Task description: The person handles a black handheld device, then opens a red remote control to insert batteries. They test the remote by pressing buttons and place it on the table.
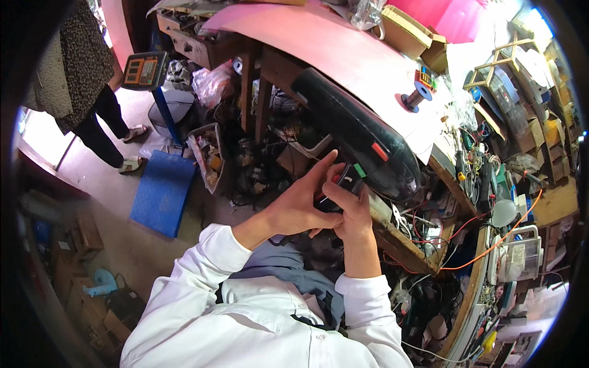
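In front of me, both hands are closed around a small black device point(348, 177) with a green block on its edge and a red spot on its side. My left hand point(299, 205) grips it from the left, fingers and thumb spread around it. My right hand point(351, 208) holds its right side, with the thumb lying over it. Much of the device is hidden by my fingers. Just beyond, a long glossy black casing point(356, 126) with a red rectangle lies slanted over the edge of the pink-white tabletop point(288, 26).
A spool point(417, 96) stands on the tabletop, cardboard boxes point(405, 34) behind it. Loose wires and an orange cable point(491, 254) fill the right side. To the left are a blue platform scale point(162, 193), a bin point(208, 158) of scraps and a standing person point(92, 73).
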`<state>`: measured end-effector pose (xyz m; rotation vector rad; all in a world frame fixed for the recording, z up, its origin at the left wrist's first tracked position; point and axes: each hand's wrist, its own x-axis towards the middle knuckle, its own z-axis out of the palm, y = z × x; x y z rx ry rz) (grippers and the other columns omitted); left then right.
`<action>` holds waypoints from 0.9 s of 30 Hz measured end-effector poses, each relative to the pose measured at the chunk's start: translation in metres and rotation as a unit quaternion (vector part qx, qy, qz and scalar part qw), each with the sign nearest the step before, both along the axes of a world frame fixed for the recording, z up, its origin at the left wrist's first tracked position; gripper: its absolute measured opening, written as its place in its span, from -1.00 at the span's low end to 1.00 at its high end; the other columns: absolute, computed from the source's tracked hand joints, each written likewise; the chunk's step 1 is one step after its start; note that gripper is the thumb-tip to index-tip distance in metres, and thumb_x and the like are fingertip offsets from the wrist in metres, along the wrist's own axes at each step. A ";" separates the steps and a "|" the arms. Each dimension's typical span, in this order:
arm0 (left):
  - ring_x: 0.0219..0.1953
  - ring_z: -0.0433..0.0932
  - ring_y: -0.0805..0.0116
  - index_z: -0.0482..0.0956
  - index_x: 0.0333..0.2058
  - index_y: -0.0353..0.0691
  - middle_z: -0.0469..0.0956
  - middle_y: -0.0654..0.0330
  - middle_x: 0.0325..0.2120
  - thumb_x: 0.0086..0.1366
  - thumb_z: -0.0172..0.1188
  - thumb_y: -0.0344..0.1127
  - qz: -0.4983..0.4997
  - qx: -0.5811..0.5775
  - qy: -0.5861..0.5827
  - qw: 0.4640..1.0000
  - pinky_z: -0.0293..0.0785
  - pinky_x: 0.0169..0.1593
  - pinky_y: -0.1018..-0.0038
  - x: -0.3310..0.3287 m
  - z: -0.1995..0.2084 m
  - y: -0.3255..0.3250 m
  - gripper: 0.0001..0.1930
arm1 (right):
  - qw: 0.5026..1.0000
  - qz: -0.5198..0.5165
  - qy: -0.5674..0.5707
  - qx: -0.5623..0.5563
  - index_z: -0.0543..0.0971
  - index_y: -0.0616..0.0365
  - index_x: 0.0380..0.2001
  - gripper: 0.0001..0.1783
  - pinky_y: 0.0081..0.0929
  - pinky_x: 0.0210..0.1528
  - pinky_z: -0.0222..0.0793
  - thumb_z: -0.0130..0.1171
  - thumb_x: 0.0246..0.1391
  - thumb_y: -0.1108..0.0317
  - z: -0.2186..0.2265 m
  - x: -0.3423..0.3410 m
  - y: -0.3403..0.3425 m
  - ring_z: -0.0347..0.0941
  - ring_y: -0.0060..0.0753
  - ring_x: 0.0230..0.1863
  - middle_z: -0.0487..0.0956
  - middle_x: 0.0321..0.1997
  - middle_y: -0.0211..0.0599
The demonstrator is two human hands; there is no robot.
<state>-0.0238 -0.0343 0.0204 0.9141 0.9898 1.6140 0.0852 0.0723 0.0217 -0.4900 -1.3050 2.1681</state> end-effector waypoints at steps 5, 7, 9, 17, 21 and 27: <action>-0.14 0.57 0.39 -0.28 0.53 -0.15 0.28 0.02 0.34 0.04 0.42 -0.62 0.013 0.034 -0.003 0.999 0.57 -0.36 0.51 0.001 -0.012 0.006 0.22 | 0.998 0.033 -0.028 -0.050 0.54 0.11 -0.06 -0.55 -0.43 -0.34 0.58 0.43 -0.05 0.53 0.007 0.002 -0.002 0.57 -0.40 -0.27 0.57 -0.23 -0.41; -0.17 0.57 0.39 -0.29 0.53 -0.13 0.32 0.01 0.31 0.05 0.41 -0.62 0.010 0.031 0.003 0.999 0.56 -0.40 0.50 -0.004 -0.014 0.005 0.23 | 0.998 0.052 -0.032 -0.029 0.53 0.16 -0.02 -0.54 -0.35 -0.49 0.63 0.40 -0.04 0.55 0.003 0.001 0.002 0.60 -0.32 -0.34 0.57 -0.21 -0.31; -0.19 0.58 0.40 -0.30 0.53 -0.12 0.35 0.00 0.27 0.04 0.42 -0.62 -0.021 0.005 -0.012 1.000 0.55 -0.42 0.49 -0.005 -0.004 0.002 0.24 | 0.996 0.083 -0.029 -0.035 0.52 0.21 -0.01 -0.54 -0.30 -0.56 0.66 0.37 -0.02 0.56 0.012 0.005 0.000 0.61 -0.27 -0.38 0.57 -0.22 -0.24; -0.39 0.58 0.42 -0.39 0.52 -0.17 0.43 0.09 0.17 0.08 0.38 -0.52 0.034 0.046 0.051 0.997 0.51 -0.48 0.52 -0.015 0.004 -0.006 0.22 | 0.992 0.090 0.000 0.093 0.59 0.40 -0.13 -0.57 -0.34 -0.33 0.60 0.29 -0.11 0.39 0.003 -0.006 0.004 0.60 -0.24 -0.31 0.62 -0.21 -0.05; -0.16 0.55 0.40 -0.34 0.52 -0.16 0.44 0.08 0.16 0.27 0.29 -0.32 0.093 0.143 0.094 0.981 0.53 -0.32 0.53 -0.009 -0.013 -0.006 0.07 | 0.987 0.048 0.052 0.145 0.63 0.39 -0.17 -0.61 -0.37 -0.02 0.49 0.30 -0.12 0.40 0.004 -0.011 0.001 0.58 -0.36 -0.21 0.66 -0.09 0.00; 0.00 0.53 0.44 -0.15 0.49 -0.28 0.48 0.09 0.11 0.62 -0.21 -0.01 0.095 0.003 0.034 0.995 0.51 0.01 0.53 -0.008 -0.018 -0.025 -0.32 | 0.988 0.047 0.009 0.144 0.59 0.32 -0.43 -0.65 -0.34 0.03 0.49 0.23 -0.05 0.16 -0.003 -0.005 -0.001 0.56 -0.20 -0.02 0.55 0.19 0.20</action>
